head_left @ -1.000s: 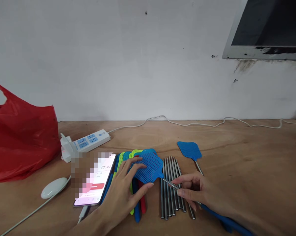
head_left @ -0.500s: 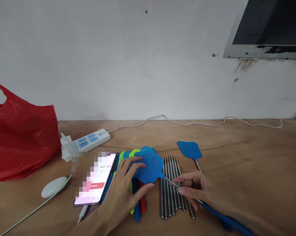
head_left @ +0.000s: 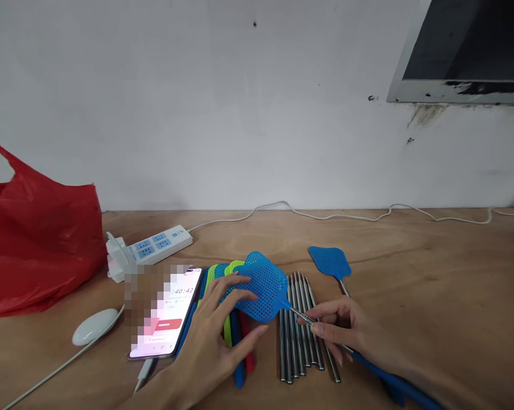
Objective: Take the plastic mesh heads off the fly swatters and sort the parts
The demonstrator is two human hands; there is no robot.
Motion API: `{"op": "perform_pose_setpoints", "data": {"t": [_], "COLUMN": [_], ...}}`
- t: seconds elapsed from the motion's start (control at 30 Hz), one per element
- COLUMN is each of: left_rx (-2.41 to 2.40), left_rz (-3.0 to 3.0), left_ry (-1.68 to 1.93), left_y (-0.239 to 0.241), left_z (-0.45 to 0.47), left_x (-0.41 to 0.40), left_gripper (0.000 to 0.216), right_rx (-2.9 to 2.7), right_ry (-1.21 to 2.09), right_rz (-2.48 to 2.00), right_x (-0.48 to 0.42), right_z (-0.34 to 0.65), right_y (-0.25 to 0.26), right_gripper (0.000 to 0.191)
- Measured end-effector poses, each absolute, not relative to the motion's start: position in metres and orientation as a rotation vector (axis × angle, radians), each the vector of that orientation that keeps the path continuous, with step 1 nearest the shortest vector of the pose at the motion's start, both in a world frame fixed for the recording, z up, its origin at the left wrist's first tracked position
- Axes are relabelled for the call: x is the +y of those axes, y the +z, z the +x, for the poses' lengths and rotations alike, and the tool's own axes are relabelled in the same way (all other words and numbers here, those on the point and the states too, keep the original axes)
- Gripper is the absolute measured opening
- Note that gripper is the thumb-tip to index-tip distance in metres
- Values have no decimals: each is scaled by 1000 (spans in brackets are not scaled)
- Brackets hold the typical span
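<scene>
My right hand (head_left: 336, 327) pinches the metal rod of a blue fly swatter (head_left: 266, 287) between thumb and fingers, its blue handle (head_left: 389, 378) running under the forearm to the lower right. Fingers spread, my left hand (head_left: 218, 327) rests at the left side of that swatter's perforated head; whether the fingertips touch it I cannot tell. Below lie several green and blue swatter heads (head_left: 209, 279), partly covered by the hand, with blue and red handles (head_left: 249, 360). Several metal rods (head_left: 301, 336) lie side by side between my hands. Another blue fly swatter (head_left: 330, 261) lies beyond my right hand.
A lit phone (head_left: 171, 313) with a cable lies left of my left hand. Behind it are a white power strip (head_left: 163, 242) and a red plastic bag (head_left: 38, 245). A white mouse-shaped object (head_left: 95, 326) sits on the wooden table (head_left: 431, 273). A thin cord (head_left: 325, 217) runs along the wall.
The held swatter's head has shifted slightly to the right and tilted, away from my left palm. My left fingers have stayed spread, and my right hand keeps its pinch on the rod.
</scene>
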State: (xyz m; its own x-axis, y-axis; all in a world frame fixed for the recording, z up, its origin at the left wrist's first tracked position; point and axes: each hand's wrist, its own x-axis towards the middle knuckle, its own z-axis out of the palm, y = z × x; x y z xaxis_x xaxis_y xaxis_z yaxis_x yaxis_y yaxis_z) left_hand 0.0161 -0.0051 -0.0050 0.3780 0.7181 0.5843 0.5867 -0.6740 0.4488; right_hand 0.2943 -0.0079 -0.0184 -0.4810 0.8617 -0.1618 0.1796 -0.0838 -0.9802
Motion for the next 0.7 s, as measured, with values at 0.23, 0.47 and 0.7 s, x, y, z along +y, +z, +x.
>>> {"op": "perform_pose_setpoints", "data": {"t": [0.23,0.47,0.7], "left_rx": [1153,1070,923], "left_rz": [1850,1623,1554], "left_ry": [1307,1071,1015], "left_y": [1,0,-3], "left_z": [11,-1,2], "left_x": [9,28,22], "left_gripper": [27,36,28], "right_rx": [-1621,-1544,-1575], "right_ry": [1620,1586,1662], "right_rz": [-1169,-1147,-1079], "right_x": [-8,-11,-20], "right_z": [294,290,285], "right_y": [-15,-25,-20], "right_gripper": [48,48,49]}}
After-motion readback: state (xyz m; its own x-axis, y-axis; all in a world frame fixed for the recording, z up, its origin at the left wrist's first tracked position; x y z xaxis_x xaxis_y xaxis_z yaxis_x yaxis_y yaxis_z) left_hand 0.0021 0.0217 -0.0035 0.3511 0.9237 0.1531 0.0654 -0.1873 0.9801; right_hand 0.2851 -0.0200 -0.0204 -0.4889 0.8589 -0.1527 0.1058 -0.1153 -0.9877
